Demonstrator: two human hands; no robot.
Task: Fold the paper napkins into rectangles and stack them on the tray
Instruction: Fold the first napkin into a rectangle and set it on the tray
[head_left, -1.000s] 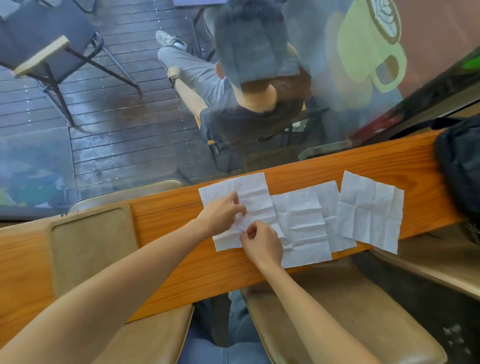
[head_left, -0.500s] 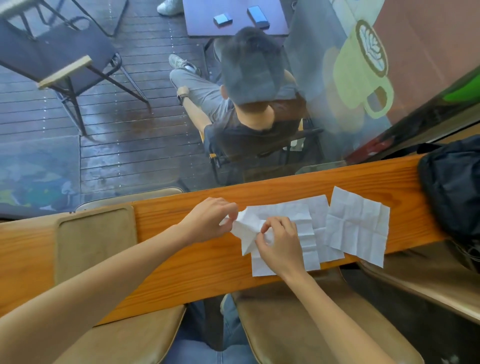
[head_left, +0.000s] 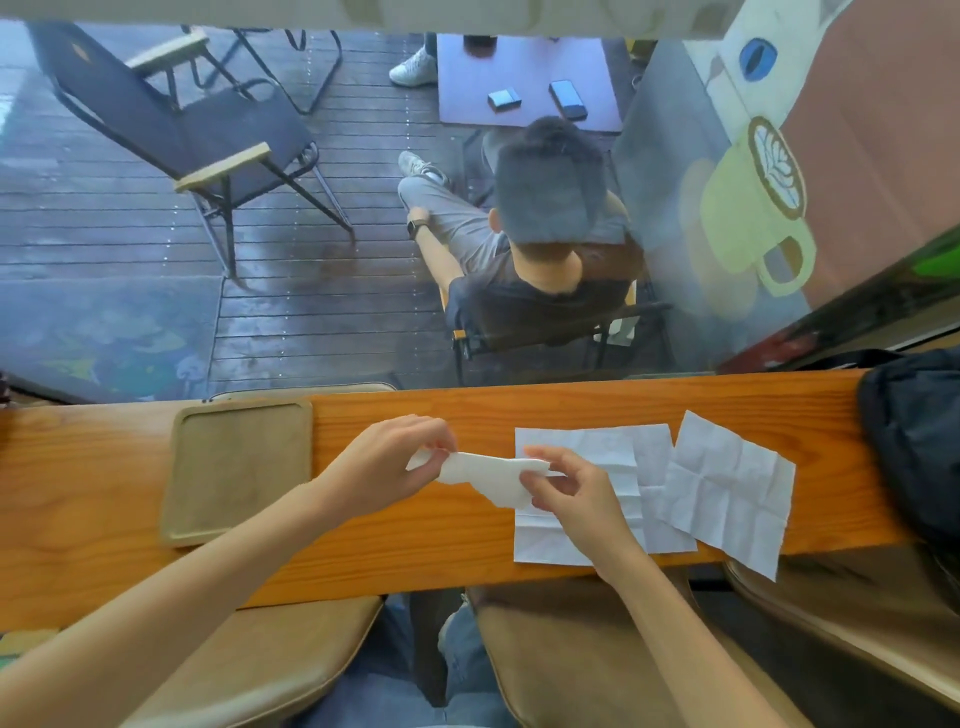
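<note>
Both hands are now holding one napkin lifted off the counter; a second ago it was lying flat under the fingers. Left hand is pinching its left end, right hand is pinching the right end, paper sagging between them. Three flat napkins are still lying overlapped at right, the nearest one partly under the right hand. Tray is sitting left of the hands, nothing on it yet. Camera has tilted, more floor showing.
</note>
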